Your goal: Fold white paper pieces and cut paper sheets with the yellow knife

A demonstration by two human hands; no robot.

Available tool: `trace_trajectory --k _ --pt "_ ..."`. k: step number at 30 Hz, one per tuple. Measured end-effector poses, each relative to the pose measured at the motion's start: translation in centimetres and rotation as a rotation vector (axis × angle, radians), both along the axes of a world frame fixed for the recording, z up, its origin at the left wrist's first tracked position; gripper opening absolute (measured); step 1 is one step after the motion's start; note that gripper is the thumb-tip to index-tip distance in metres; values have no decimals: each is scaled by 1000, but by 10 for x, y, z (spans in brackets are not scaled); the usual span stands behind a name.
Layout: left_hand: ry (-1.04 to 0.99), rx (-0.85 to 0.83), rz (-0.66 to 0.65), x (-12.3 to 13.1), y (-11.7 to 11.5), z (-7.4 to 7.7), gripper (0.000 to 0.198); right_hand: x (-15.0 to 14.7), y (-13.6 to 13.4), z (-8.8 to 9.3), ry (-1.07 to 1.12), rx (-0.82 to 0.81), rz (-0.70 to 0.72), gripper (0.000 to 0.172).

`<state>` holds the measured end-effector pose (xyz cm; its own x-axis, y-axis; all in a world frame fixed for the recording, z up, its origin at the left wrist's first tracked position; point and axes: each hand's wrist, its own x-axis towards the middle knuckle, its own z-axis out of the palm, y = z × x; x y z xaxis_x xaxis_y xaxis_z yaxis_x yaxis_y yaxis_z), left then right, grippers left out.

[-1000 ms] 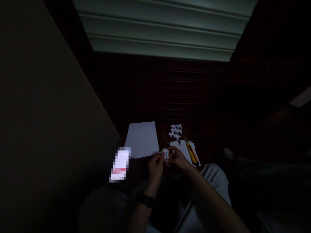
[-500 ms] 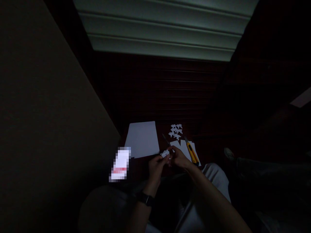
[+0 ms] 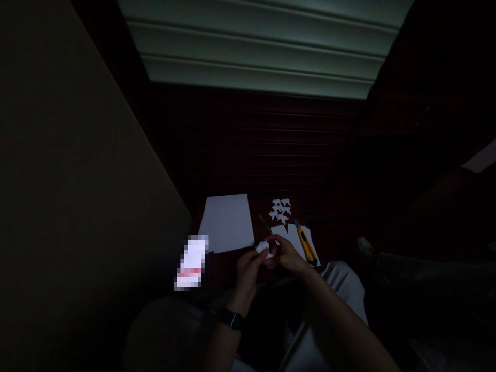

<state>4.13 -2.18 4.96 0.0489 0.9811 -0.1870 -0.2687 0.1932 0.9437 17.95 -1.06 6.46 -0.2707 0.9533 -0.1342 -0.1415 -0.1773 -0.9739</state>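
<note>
Left hand [image 3: 248, 264] pinches a small, folded white paper piece [image 3: 261, 248], turned flatter than a second ago and apparently mid-fold, above the dark reddish table [image 3: 225, 266] toward its near edge, while the right hand [image 3: 287, 256] curls beside the paper, its grip unclear.

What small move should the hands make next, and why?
Perhaps the right hand should press a crease into the small folded paper: the left hand pinches it, and the right hand curls close beside it, but the exact fold is hard to see.
</note>
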Motion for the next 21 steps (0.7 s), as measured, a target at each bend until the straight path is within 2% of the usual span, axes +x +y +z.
trace_trajectory --k 2,5,8,12,17,21 --pt "53 26 24 -2 0 -1 29 2 -1 4 4 -3 -15 58" --pt "129 61 49 -5 0 -3 29 4 1 6 33 17 -144 47" --pt "181 92 39 -5 -1 -4 29 3 6 1 40 36 -241 44" --pt "218 92 -30 -6 -1 -1 28 4 11 -8 16 -7 -265 43" --pt "157 87 -182 -7 -2 4 29 8 12 -10 -2 -32 -341 37" --pt "184 49 -163 -7 -1 2 30 7 11 -8 2 -11 -370 37"
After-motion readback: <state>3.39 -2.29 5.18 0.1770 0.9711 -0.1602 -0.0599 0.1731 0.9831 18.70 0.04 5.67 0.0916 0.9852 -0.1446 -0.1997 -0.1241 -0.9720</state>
